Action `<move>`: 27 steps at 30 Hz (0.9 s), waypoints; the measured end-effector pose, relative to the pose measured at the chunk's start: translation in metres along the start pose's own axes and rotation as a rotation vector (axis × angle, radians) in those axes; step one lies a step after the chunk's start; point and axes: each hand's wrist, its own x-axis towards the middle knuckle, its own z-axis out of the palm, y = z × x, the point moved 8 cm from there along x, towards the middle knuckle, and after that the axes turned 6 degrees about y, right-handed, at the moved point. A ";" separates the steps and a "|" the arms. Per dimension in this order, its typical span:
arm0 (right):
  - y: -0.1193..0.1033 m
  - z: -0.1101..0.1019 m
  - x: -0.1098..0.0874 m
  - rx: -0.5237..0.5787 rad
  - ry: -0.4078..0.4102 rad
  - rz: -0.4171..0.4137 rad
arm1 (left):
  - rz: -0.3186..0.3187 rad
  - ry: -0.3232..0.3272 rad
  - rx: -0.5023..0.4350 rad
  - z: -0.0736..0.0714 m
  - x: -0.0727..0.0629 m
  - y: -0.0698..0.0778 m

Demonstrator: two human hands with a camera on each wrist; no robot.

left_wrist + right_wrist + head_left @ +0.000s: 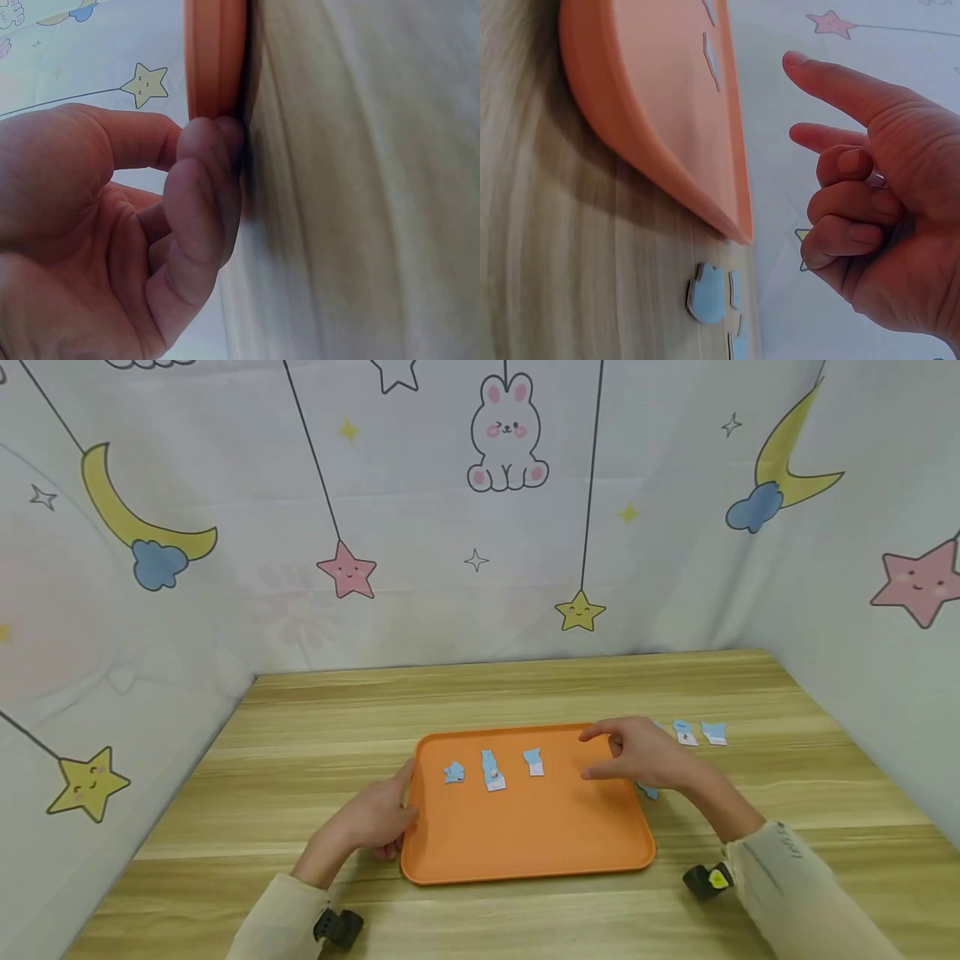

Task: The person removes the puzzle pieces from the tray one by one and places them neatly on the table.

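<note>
An orange tray (525, 835) lies on the table, with three flat, irregular light-blue and white picture pieces in a row on it: a small one (454, 772), a longer one (492, 772) and a third (533, 762). My left hand (378, 814) holds the tray's left rim; the left wrist view has its curled fingertips (202, 142) against the tray's edge. Above the tray's right side hovers my right hand (648, 756). Its thumb and index finger are extended and apart with nothing between them, while the other fingers curl in, as the right wrist view shows.
Right of the tray, more light-blue pieces lie on the wood-grain table (337, 710), among them one with a printed figure (685, 732) and another (715, 732). One piece (648, 791) lies partly hidden beside the tray. A patterned white cloth (420, 527) encloses the table.
</note>
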 end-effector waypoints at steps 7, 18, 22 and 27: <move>-0.007 0.010 0.011 0.009 -0.034 0.024 | 0.005 0.001 -0.002 0.000 0.000 -0.001; -0.014 0.025 0.027 -0.011 -0.070 0.050 | -0.001 -0.006 -0.001 0.000 0.001 -0.002; -0.014 0.032 0.033 -0.014 -0.100 0.057 | -0.002 -0.006 0.003 0.000 0.001 -0.002; -0.012 0.040 0.040 -0.011 -0.124 0.076 | 0.001 -0.007 0.001 0.000 0.001 -0.001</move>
